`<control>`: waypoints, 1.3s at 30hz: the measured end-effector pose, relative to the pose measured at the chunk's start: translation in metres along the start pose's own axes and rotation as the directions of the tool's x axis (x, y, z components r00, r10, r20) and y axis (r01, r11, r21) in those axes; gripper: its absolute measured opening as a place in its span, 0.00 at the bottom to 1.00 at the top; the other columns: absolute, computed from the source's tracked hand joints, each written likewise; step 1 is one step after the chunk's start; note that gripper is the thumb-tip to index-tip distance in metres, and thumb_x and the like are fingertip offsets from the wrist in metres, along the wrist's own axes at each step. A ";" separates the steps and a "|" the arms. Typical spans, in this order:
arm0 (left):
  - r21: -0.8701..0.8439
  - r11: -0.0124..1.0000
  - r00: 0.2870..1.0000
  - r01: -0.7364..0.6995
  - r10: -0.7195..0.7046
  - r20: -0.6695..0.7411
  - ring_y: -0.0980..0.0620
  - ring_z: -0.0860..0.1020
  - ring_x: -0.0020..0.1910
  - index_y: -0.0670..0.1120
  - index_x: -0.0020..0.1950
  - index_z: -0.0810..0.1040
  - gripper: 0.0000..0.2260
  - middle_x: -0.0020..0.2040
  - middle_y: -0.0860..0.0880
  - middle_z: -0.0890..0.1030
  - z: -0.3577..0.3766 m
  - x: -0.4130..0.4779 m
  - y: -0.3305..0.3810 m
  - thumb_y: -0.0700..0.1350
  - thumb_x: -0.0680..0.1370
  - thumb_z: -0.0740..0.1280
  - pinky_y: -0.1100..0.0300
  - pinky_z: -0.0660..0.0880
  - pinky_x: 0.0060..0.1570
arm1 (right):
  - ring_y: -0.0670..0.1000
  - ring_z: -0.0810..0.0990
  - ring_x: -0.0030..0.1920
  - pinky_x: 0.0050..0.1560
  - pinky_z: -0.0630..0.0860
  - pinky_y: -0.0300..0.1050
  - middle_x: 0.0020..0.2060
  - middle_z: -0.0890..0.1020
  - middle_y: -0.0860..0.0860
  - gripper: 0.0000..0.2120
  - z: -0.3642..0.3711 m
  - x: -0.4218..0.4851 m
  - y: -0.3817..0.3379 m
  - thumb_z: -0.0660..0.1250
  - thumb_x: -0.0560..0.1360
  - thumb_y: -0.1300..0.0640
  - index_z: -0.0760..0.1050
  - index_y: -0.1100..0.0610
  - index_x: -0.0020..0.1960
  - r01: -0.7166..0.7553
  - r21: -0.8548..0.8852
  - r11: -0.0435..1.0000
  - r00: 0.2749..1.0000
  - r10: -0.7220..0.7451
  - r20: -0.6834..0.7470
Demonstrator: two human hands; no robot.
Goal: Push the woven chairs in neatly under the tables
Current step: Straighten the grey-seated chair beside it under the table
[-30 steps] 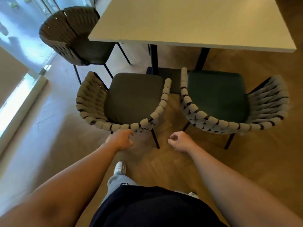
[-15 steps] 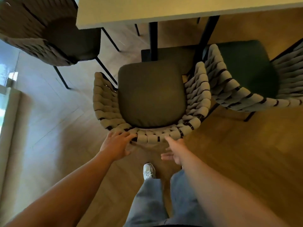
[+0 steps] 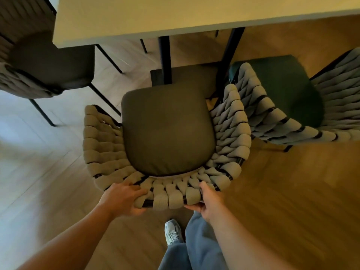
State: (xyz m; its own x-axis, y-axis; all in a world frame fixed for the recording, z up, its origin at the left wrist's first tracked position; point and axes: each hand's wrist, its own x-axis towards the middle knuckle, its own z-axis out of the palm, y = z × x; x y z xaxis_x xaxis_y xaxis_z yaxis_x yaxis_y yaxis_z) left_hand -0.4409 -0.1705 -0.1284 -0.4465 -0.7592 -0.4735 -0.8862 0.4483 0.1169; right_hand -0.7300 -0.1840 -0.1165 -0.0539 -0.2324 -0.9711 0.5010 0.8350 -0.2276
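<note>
A woven chair with an olive-grey seat cushion point(image 3: 167, 131) stands right below me, its seat facing the pale table point(image 3: 175, 14). Its curved rope backrest is nearest to me. My left hand point(image 3: 122, 199) grips the backrest rim on the left, fingers over the top. On the right of the same rim my right hand point(image 3: 209, 203) holds it with the thumb on top. The cushion's front edge sits just short of the table edge, near the black table legs point(image 3: 165, 59).
A second woven chair with a dark green seat point(image 3: 282, 88) stands close on the right, its arm touching the first chair's. A darker woven chair point(image 3: 44, 63) sits at the table's left end. Wooden floor all around; my shoe point(image 3: 172, 231) is behind the chair.
I have stepped closer and the view now looks straight down on the olive chair. Both hands went from hovering at the backrest to gripping its rim.
</note>
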 end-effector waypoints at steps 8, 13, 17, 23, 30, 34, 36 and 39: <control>-0.033 0.999 0.977 0.030 -0.037 -0.211 0.57 0.80 0.39 0.66 0.59 0.76 0.35 0.44 0.59 0.83 -0.027 0.042 -0.019 0.79 0.69 0.39 0.61 0.77 0.36 | 0.65 0.84 0.50 0.36 0.82 0.63 0.51 0.84 0.64 0.14 0.024 0.017 -0.046 0.69 0.78 0.60 0.75 0.60 0.63 0.082 -0.038 0.996 0.997 -0.083 -0.011; -0.085 0.996 0.987 0.024 -0.037 -0.155 0.57 0.79 0.45 0.66 0.62 0.73 0.40 0.49 0.59 0.82 -0.039 0.057 -0.024 0.80 0.66 0.34 0.61 0.77 0.43 | 0.64 0.83 0.50 0.37 0.83 0.65 0.50 0.83 0.63 0.12 0.031 0.016 -0.068 0.68 0.79 0.60 0.74 0.58 0.62 0.081 -0.040 0.996 0.997 -0.080 0.019; -0.067 0.997 0.994 0.028 -0.035 -0.106 0.58 0.78 0.46 0.65 0.63 0.72 0.42 0.50 0.59 0.81 -0.046 0.064 -0.030 0.81 0.65 0.33 0.61 0.76 0.45 | 0.65 0.83 0.50 0.37 0.83 0.66 0.51 0.83 0.64 0.14 0.038 0.019 -0.076 0.68 0.79 0.60 0.73 0.59 0.63 0.082 -0.055 0.995 0.996 -0.080 0.028; 0.008 0.994 0.971 0.107 -0.103 -0.216 0.52 0.78 0.59 0.61 0.64 0.75 0.36 0.59 0.55 0.82 -0.050 0.059 -0.025 0.80 0.70 0.45 0.53 0.76 0.61 | 0.64 0.84 0.51 0.46 0.82 0.68 0.51 0.83 0.63 0.17 0.034 0.013 -0.083 0.72 0.77 0.53 0.74 0.58 0.62 0.046 -0.073 0.996 0.994 -0.039 0.102; -0.879 0.389 0.375 0.274 -0.885 -0.275 0.47 0.75 0.57 0.45 0.59 0.77 0.15 0.57 0.48 0.76 -0.050 0.036 0.019 0.46 0.75 0.74 0.44 0.78 0.58 | 0.64 0.82 0.50 0.36 0.83 0.65 0.53 0.80 0.62 0.24 0.015 0.011 -0.119 0.73 0.76 0.54 0.70 0.56 0.68 0.138 -0.069 0.988 0.990 -0.140 -0.023; -0.860 -0.510 0.067 -0.010 -0.858 0.509 0.42 0.78 0.58 0.54 0.72 0.62 0.34 0.64 0.44 0.72 -0.059 0.053 0.015 0.47 0.71 0.77 0.41 0.80 0.55 | 0.67 0.81 0.53 0.36 0.83 0.67 0.58 0.79 0.63 0.26 0.019 0.014 -0.129 0.76 0.73 0.55 0.70 0.56 0.68 0.136 -0.146 0.980 0.985 -0.149 -0.087; -0.757 -0.646 0.282 -0.098 -0.747 0.602 0.39 0.78 0.59 0.65 0.75 0.54 0.43 0.67 0.44 0.70 -0.059 0.059 0.014 0.42 0.72 0.76 0.34 0.79 0.52 | 0.67 0.81 0.53 0.36 0.82 0.67 0.59 0.78 0.64 0.25 0.018 0.016 -0.131 0.75 0.74 0.56 0.70 0.58 0.68 0.138 -0.171 0.976 0.984 -0.155 -0.090; -0.803 -0.596 0.362 0.028 -0.742 0.564 0.37 0.77 0.60 0.69 0.76 0.48 0.47 0.71 0.43 0.68 -0.062 0.064 0.013 0.36 0.73 0.73 0.34 0.80 0.49 | 0.67 0.81 0.52 0.34 0.82 0.66 0.58 0.78 0.64 0.23 0.017 0.020 -0.130 0.72 0.76 0.57 0.70 0.58 0.68 0.154 -0.189 0.970 0.982 -0.171 -0.078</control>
State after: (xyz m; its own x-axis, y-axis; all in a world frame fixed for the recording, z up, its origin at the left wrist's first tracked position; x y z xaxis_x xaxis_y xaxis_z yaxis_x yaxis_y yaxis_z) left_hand -0.4882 -0.2423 -0.1032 0.5658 -0.3417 -0.7504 0.4164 -0.6672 0.6177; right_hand -0.7812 -0.3060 -0.1049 -0.2062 -0.3317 -0.9206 0.3143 0.8685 -0.3834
